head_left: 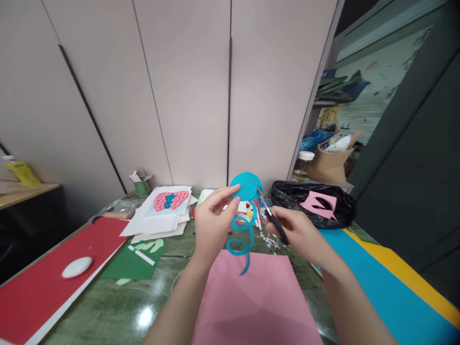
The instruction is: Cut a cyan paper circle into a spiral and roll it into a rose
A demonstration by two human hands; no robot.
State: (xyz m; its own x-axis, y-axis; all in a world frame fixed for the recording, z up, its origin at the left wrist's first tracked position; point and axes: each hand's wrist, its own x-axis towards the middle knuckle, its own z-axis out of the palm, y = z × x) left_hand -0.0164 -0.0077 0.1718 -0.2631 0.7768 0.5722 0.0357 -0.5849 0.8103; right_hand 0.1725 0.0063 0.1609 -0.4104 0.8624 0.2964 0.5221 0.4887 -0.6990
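My left hand [217, 218] pinches the left edge of a round piece of blue paper [247, 186] between thumb and fingers, held up above the table. From the disc a thin curled strip of the same blue paper [241, 227] hangs down in a spiral. My right hand [293, 227] is closed around black-handled scissors [275, 218]. Their blades point up and left, at the right edge of the disc. Below the strip lies a sheet of pink paper [251, 297] on the green table.
Left are a red sheet [72, 263] with a white mouse [77, 267], green paper [140, 268] and stacked white sheets [161, 215] with a pink-and-blue picture. Paper scraps [269, 242] lie behind the pink sheet. A black plastic bag [287, 194] and blue sheet [381, 287] are right.
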